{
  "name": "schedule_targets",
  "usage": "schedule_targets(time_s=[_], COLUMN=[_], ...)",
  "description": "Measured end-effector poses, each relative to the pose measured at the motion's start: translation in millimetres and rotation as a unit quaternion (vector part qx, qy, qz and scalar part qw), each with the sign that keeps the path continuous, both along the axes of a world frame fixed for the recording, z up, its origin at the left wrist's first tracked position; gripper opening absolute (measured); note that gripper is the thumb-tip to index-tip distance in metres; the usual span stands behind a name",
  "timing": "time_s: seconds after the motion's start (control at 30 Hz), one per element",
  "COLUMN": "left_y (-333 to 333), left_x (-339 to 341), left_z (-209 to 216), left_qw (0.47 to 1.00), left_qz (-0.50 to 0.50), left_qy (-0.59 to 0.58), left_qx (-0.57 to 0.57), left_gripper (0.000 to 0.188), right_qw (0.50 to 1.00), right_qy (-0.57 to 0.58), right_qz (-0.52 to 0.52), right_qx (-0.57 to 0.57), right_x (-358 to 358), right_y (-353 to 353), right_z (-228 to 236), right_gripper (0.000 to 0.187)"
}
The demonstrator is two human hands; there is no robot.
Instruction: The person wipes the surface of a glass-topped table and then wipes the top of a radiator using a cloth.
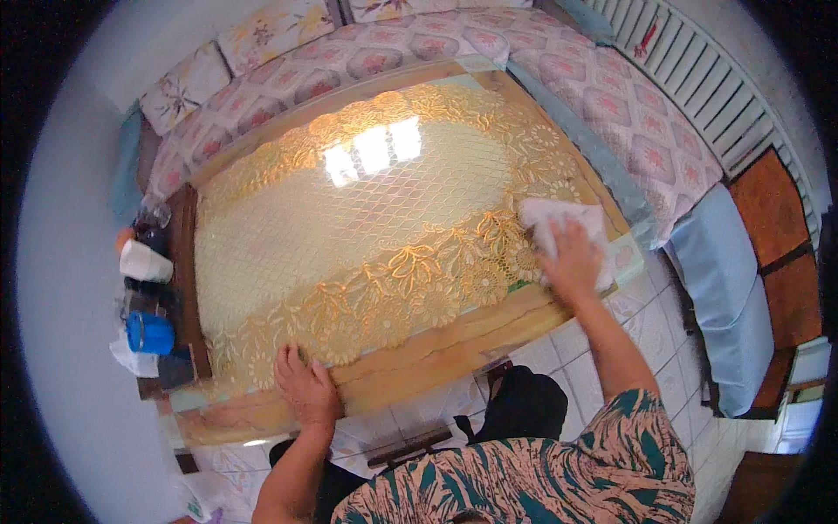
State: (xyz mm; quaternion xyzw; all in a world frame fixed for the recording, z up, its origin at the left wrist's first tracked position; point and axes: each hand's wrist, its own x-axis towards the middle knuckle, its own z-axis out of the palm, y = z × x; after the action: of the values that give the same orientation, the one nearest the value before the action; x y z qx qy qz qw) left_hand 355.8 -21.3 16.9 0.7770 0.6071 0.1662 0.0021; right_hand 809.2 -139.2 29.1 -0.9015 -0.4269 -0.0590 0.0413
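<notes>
My right hand is on a folded white cloth, pressing it against the table near its right end. Its fingers lie over the cloth and grip it. My left hand rests on the table's near edge, fingers stretched out and nothing in them. Between and beyond my hands spreads a gold and cream lace-patterned cover with flowers and a lattice middle. The table's brown marbled border frames it. The surface is glossy and mirrors a bright window.
Cushioned benches with pink and grey covers line the far and right sides. At the left end stand a white cup, a blue cup and other small items. A light blue cloth hangs at the right, over white floor tiles.
</notes>
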Motion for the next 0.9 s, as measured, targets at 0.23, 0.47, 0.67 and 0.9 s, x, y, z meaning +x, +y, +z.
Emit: schedule_targets(time_s=[0.23,0.47,0.67,0.9], left_y=[0,2,2,0], left_x=[3,-3,-7,-3], left_z=[0,3,-4,-8], left_qw=[1.0,0.998,0.997,0.993], left_qz=[0.023,-0.008,0.022,0.006], left_qy=[-0.011,-0.06,-0.068,-0.105], left_qx=[0.01,0.019,0.025,0.05], left_gripper=[0.051,0.05,0.049,0.048], right_qw=[0.955,0.888,0.948,0.995], right_qy=[0.082,0.129,0.064,-0.039], right_qz=[0.286,0.437,0.309,-0.083], right_qx=[0.006,0.065,0.036,0.05], right_x=[-188,-288,-209,-112], right_y=[19,58,47,0], right_z=[16,12,10,-10], right_gripper=[0.085,0.086,0.074,0.065])
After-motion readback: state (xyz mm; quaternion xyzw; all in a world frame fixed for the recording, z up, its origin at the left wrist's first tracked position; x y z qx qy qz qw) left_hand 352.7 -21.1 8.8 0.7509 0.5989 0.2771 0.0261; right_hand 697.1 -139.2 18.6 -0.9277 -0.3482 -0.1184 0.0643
